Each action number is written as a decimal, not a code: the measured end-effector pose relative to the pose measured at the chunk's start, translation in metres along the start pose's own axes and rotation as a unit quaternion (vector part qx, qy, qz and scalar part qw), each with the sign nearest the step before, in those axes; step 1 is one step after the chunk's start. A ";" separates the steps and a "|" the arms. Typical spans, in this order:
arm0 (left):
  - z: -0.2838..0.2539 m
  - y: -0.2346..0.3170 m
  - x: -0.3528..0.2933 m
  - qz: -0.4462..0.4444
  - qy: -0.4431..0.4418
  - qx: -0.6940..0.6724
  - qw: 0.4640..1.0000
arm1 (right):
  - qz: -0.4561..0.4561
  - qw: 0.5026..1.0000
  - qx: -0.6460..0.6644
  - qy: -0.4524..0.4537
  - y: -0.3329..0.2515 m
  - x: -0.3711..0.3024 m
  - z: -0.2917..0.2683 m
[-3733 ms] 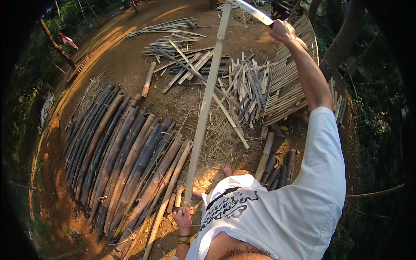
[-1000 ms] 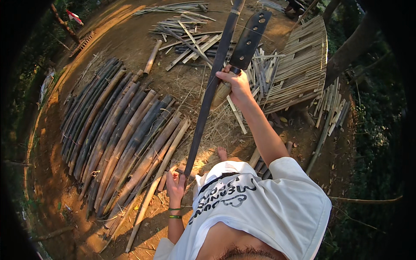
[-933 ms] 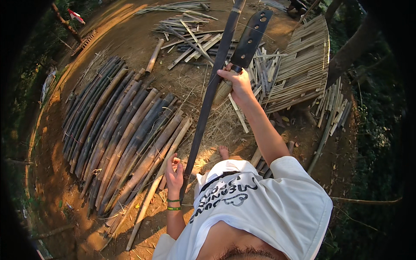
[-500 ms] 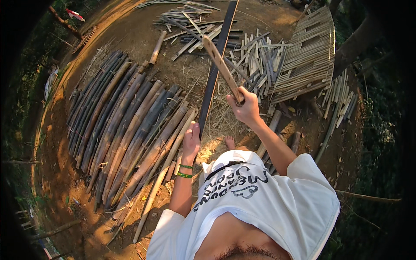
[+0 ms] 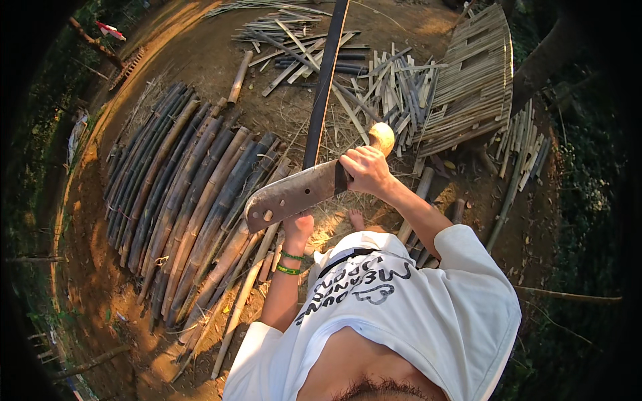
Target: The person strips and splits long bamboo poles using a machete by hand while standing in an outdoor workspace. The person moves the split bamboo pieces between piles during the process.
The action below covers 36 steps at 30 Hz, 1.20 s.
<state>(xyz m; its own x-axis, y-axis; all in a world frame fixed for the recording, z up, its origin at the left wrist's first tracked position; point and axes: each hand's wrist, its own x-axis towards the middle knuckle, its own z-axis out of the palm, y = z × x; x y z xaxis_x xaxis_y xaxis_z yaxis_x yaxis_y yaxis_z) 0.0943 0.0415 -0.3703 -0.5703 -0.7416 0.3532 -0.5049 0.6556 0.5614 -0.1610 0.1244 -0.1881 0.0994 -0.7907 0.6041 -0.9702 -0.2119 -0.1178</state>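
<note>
My right hand [image 5: 366, 168] is closed around the handle of a machete [image 5: 294, 194], its pale, rounded wooden end sticking out above the fist. The broad blade, pierced with a few holes, points left and crosses in front of a long split bamboo strip [image 5: 324, 87]. That strip is dark on its face with a pale edge, and runs away from me toward the far edge. Its near end and the fingers of my left hand [image 5: 299, 228] are covered by the blade. The left hand sits at the strip's lower end, holding it; green bands circle that wrist.
Whole bamboo poles [image 5: 200, 194] lie side by side on the left. Split strips [image 5: 401, 87] are heaped at the far middle, by a slatted bamboo panel [image 5: 468, 80] on the right. A short bamboo piece [image 5: 241, 77] lies beyond the poles. My bare foot [image 5: 356, 218] shows below.
The machete has swung from pointing away from me to lying across the strip, its blade now over my left hand. The strip has shifted slightly left and away.
</note>
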 end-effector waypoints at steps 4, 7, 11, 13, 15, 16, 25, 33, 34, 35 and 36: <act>-0.043 0.063 0.031 0.014 0.057 -0.110 0.992 | -0.024 0.999 -0.022 0.001 0.013 0.004 -0.007; -0.066 0.091 0.034 -0.056 0.003 -0.128 0.990 | 0.046 0.995 -0.046 0.079 0.028 0.022 -0.019; -0.076 0.139 0.016 -0.029 0.004 -0.164 0.986 | 0.300 0.942 -0.066 0.133 0.128 0.085 -0.077; -0.082 0.142 0.013 -0.050 -0.026 -0.191 0.980 | 0.312 0.927 -0.100 0.181 0.194 0.109 -0.117; -0.076 0.145 0.014 -0.086 -0.041 -0.228 0.969 | 0.331 0.910 -0.181 0.170 0.239 0.118 -0.155; -0.075 0.144 0.013 -0.087 -0.050 -0.228 0.968 | 0.328 0.907 -0.199 0.172 0.247 0.122 -0.168; -0.057 0.119 0.023 -0.134 -0.039 -0.174 0.975 | 0.072 0.997 0.003 -0.026 0.095 0.020 -0.055; -0.069 0.150 0.014 -0.088 -0.038 -0.170 0.981 | 0.284 0.946 -0.092 0.126 0.212 0.121 -0.141; -0.072 0.157 0.020 -0.114 -0.062 -0.203 0.970 | 0.304 0.934 -0.113 0.146 0.234 0.128 -0.153; -0.066 0.152 0.022 -0.096 -0.040 -0.236 0.966 | 0.278 0.943 -0.113 0.143 0.238 0.130 -0.156; -0.062 0.148 0.019 -0.091 -0.038 -0.225 0.969 | 0.251 0.951 -0.114 0.140 0.239 0.129 -0.157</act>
<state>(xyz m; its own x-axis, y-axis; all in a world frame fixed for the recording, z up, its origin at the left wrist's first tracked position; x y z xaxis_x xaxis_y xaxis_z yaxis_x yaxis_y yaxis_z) 0.0491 0.1163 -0.2339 -0.5533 -0.8153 0.1708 -0.2777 0.3739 0.8849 -0.4148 0.0613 -0.0148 -0.4211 -0.5687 0.7066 -0.9056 0.3070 -0.2926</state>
